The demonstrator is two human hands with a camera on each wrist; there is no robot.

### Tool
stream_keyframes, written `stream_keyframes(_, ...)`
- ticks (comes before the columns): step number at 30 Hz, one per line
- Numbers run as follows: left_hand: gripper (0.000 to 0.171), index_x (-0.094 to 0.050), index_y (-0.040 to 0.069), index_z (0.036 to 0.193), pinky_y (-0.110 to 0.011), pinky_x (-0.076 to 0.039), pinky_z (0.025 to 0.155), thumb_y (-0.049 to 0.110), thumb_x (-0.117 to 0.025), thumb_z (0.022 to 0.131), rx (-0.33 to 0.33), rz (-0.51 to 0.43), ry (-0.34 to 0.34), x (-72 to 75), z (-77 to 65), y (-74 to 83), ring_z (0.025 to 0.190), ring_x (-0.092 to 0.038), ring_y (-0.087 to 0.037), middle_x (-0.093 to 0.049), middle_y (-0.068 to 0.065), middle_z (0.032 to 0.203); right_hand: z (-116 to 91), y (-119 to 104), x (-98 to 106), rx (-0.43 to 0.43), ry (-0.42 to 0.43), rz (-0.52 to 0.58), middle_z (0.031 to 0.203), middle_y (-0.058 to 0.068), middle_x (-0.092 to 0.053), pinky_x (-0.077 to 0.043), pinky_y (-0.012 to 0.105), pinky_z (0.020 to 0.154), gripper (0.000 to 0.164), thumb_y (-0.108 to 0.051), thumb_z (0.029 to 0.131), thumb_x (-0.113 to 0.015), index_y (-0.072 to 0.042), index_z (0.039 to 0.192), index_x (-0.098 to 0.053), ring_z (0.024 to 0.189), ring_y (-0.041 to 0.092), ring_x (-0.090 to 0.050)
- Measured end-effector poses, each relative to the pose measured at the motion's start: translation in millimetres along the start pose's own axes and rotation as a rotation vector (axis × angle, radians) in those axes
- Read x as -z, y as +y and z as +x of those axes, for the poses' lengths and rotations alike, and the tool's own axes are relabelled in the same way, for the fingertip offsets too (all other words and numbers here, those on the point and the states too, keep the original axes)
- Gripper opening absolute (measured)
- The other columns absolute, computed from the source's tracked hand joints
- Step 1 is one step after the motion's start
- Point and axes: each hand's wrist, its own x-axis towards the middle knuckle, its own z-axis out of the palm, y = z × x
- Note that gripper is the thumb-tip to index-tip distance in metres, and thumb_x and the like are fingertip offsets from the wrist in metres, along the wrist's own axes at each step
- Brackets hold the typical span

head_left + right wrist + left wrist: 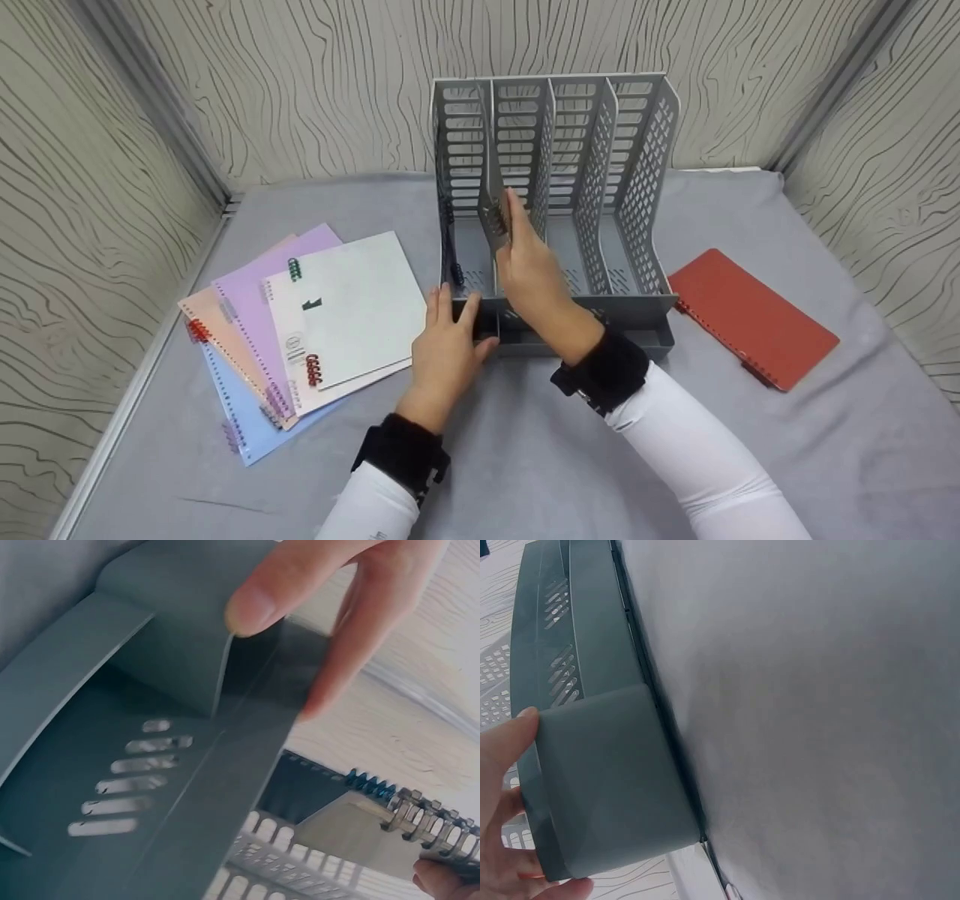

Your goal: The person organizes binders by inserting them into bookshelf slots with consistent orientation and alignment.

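Observation:
A grey file organizer (577, 304) with upright dividers stands at the back of the table. My left hand (448, 345) grips its front left corner, with the thumb at the small front tray (615, 787) in the left wrist view. My right hand (536, 274) holds a ring-bound notebook (491, 176) upright, seen almost edge-on, beside the leftmost divider. Silver rings (427, 821) on its edge show in the right wrist view, with only my right fingertips in the corner. Another thin notebook with dark rings (456, 274) stands against the organizer's left wall.
Left of the organizer lies a fanned pile of ring-bound notebooks, with a white one (367, 307) on top and purple (251, 277), peach (202, 300) and blue (259, 442) ones beneath. A red notebook (757, 319) lies to the right. Patterned panels (337, 82) enclose the table.

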Motion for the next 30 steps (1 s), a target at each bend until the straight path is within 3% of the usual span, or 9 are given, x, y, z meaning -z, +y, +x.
stream_keyframes(8, 0.069, -0.048, 0.021, 0.137, -0.041, -0.053, 0.066, 0.051, -0.068, 0.079, -0.022, 0.024, 0.046, 0.4, 1.1, -3.6, 0.134, -0.028, -0.035, -0.033, -0.022, 0.144, 8, -2, -13, 0.082, -0.005, 0.044, 0.143, 0.022, -0.035, -0.043, 0.029, 0.051, 0.060, 0.000, 0.092, -0.040, -0.001, 0.147, -0.015, 0.047, 0.015, -0.042)
stream_keyframes(12, 0.067, -0.051, 0.019, 0.135, -0.041, -0.054, 0.067, 0.049, -0.070, 0.078, -0.041, 0.027, 0.070, -0.8, 0.3, -5.9, 0.134, -0.030, -0.035, -0.035, -0.023, 0.143, 16, 1, -27, 0.115, 0.007, 0.053, 0.138, 0.023, -0.041, -0.043, 0.029, 0.050, 0.060, 0.001, 0.092, -0.041, 0.001, 0.147, -0.017, 0.047, 0.016, -0.043)
stream_keyframes(17, 0.066, -0.051, 0.019, 0.135, -0.043, -0.053, 0.069, 0.049, -0.069, 0.079, -0.041, 0.004, 0.048, -2.2, 0.8, -5.4, 0.134, -0.028, -0.036, -0.033, -0.023, 0.144, 25, 8, -42, 0.049, -0.019, 0.045, 0.131, 0.023, -0.048, -0.040, 0.028, 0.046, 0.061, -0.003, 0.093, -0.042, -0.004, 0.148, -0.016, 0.045, 0.015, -0.040)
stream_keyframes(20, 0.066, -0.051, 0.019, 0.135, -0.043, -0.053, 0.069, 0.049, -0.068, 0.079, -0.039, -0.001, 0.043, -2.9, 0.7, -4.2, 0.134, -0.029, -0.035, -0.033, -0.022, 0.144, 30, 15, -52, 0.036, -0.031, 0.067, 0.138, 0.022, -0.042, -0.042, 0.029, 0.049, 0.062, -0.003, 0.094, -0.042, -0.005, 0.149, -0.013, 0.047, 0.016, -0.042)
stream_keyframes(25, 0.066, -0.053, 0.015, 0.133, -0.045, -0.046, 0.088, 0.049, -0.070, 0.079, -0.061, 0.016, 0.077, -2.1, -0.2, -3.0, 0.132, -0.032, -0.037, -0.036, -0.024, 0.142, 37, 25, -68, 0.026, -0.029, 0.084, 0.149, 0.017, -0.027, -0.041, 0.029, 0.047, 0.065, -0.001, 0.093, -0.042, -0.008, 0.149, -0.010, 0.047, 0.017, -0.042)
stream_keyframes(30, 0.067, -0.052, 0.014, 0.134, -0.047, -0.040, 0.096, 0.049, -0.069, 0.079, -0.065, 0.023, 0.071, -0.6, -1.2, -2.6, 0.132, -0.031, -0.037, -0.035, -0.025, 0.142, 41, 34, -78, -0.053, -0.056, 0.087, 0.153, 0.010, -0.018, -0.040, 0.028, 0.046, 0.069, 0.000, 0.093, -0.042, -0.013, 0.150, -0.007, 0.046, 0.016, -0.041)
